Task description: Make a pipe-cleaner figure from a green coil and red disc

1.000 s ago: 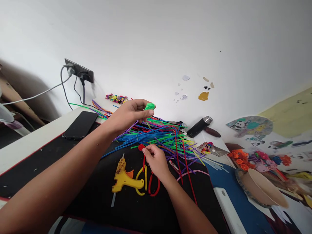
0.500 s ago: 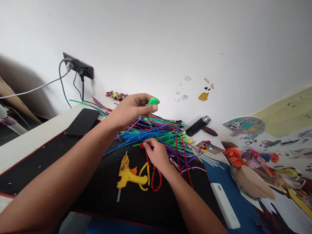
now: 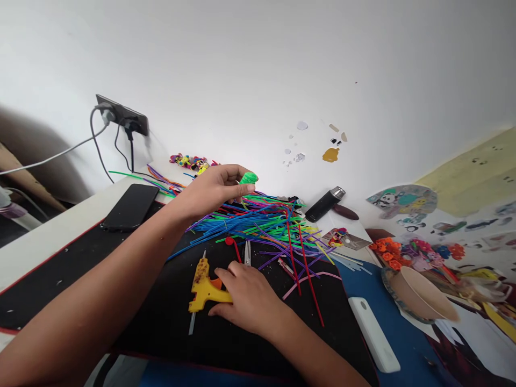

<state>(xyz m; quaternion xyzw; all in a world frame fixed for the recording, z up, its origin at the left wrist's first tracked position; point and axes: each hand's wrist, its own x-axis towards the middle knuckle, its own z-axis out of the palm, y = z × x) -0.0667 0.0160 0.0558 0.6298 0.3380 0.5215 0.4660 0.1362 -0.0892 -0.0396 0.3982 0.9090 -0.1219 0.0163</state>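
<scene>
My left hand [image 3: 215, 188] is raised above a heap of pipe cleaners [image 3: 234, 223], pinching a small bright green coiled piece [image 3: 249, 178] between thumb and fingers. Lower down, my right hand [image 3: 252, 295] lies over the grip of a yellow hot glue gun [image 3: 200, 285]. Its thumb and forefinger are spread on either side of the grip, with no firm hold visible. The gun rests on the black mat with a clear glue stick [image 3: 191, 323] out of its back. Scissor blades [image 3: 247, 253] show beyond my right hand, which hides their handles. A red coil with a stem [image 3: 229, 241] lies beside them.
A black phone [image 3: 131, 206] lies left on the mat [image 3: 161, 333]. Bent red pipe cleaners [image 3: 308, 277] lie right. Behind are a black flask [image 3: 324, 204] and small colourful figures [image 3: 193, 162] by the wall. A white oblong device [image 3: 374, 333] and a bowl [image 3: 423, 295] stand at right.
My right hand has come back from the red coil, toward me, to the glue gun's grip. The red coil is left on the mat. My left hand still holds the green piece.
</scene>
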